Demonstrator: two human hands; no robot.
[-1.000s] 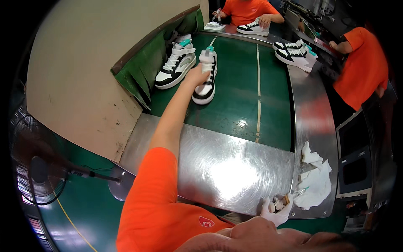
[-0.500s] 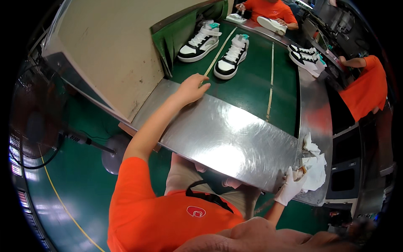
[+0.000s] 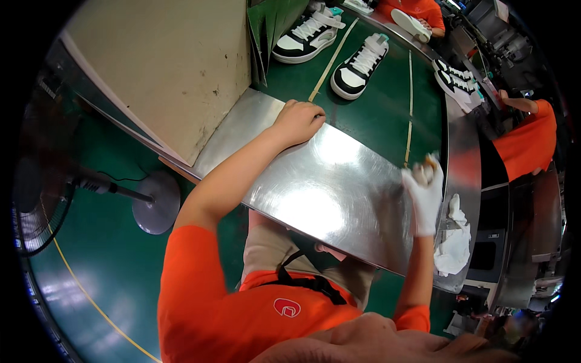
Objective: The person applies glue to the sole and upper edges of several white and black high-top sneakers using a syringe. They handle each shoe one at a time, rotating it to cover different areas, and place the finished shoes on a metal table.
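My bare left hand (image 3: 298, 123) rests with curled fingers at the far edge of the sheet-metal plate (image 3: 357, 199), beside the green belt. Nothing shows in it. My right hand (image 3: 425, 196), in a white glove, is raised over the plate's right end. It grips a small whitish thing with a brown edge (image 3: 428, 171), blurred and partly covered by the fingers. A black-and-white high-top sneaker (image 3: 360, 66) with white laces stands on the belt beyond my hands. A second sneaker (image 3: 307, 35) of the same kind stands to its left, near a green flap.
Crumpled white cloths (image 3: 452, 248) lie on the metal ledge at right. More sneakers (image 3: 458, 85) sit farther along it. A beige box-like housing (image 3: 163, 72) rises at left. A floor fan's base (image 3: 156, 202) stands below. Two co-workers in orange are beyond; one holds a white shoe (image 3: 411, 25).
My right hand has lifted from beside the white cloths, moving away from me with the small thing. My left hand's fingers have curled in. The view has shifted slightly.
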